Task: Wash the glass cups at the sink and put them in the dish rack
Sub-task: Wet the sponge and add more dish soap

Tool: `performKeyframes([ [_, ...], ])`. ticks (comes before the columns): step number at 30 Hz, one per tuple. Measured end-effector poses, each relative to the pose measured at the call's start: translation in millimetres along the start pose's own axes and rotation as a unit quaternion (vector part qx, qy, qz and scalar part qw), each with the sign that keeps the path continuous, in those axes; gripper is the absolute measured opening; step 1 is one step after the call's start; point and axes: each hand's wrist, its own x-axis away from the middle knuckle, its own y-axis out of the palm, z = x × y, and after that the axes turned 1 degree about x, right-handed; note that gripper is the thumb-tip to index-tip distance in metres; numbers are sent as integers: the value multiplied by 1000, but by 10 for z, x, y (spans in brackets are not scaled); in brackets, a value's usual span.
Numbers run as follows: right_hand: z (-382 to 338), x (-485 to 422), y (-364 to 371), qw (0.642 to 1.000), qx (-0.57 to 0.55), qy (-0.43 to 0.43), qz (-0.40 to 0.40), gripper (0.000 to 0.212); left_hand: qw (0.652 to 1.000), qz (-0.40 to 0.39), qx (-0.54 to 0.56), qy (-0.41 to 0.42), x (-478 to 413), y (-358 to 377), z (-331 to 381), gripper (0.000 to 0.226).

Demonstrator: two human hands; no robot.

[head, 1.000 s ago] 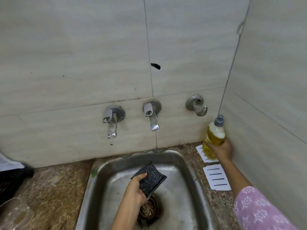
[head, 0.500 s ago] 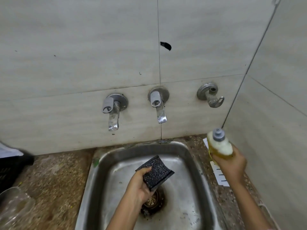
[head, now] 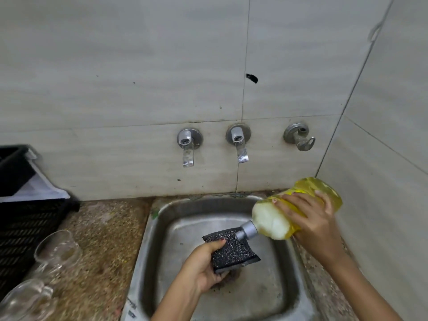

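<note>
One clear glass cup (head: 58, 249) sits at lower left. Another glass cup (head: 25, 300) is below it. Both are blurred, between the black dish rack (head: 27, 225) and the steel sink (head: 141, 262).

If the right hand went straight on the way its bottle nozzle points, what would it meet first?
The black sponge in the left hand; the bottle has its nozzle nearly on it, depth unclear.

1. The sponge (head: 231, 250) I grip is black, flecked with pale specks.
2. My bottle (head: 269, 220) is yellow, whitish near its grey cap (head: 248, 230).
3. The counter (head: 104, 239) is brown-speckled stone; the dish rack (head: 27, 223) is black lattice.
4. The wall tiles (head: 115, 77) are pale grey, faintly streaked.
</note>
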Motion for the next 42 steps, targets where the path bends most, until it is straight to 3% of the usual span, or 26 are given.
performKeyframes([
  [9,-91,-297,-258,987,89,-126,34,45,999,-35,8,1,237,2,-45,8],
  [21,-75,-457,-458,983,122,-130,32,41,998,-61,16,1,314,42,-71,7],
  [28,-43,-499,-538,986,113,-118,18,53,997,-67,33,3,369,80,-57,9],
  [42,14,-528,-483,989,99,-109,17,53,997,-73,22,-12,319,106,6,5],
])
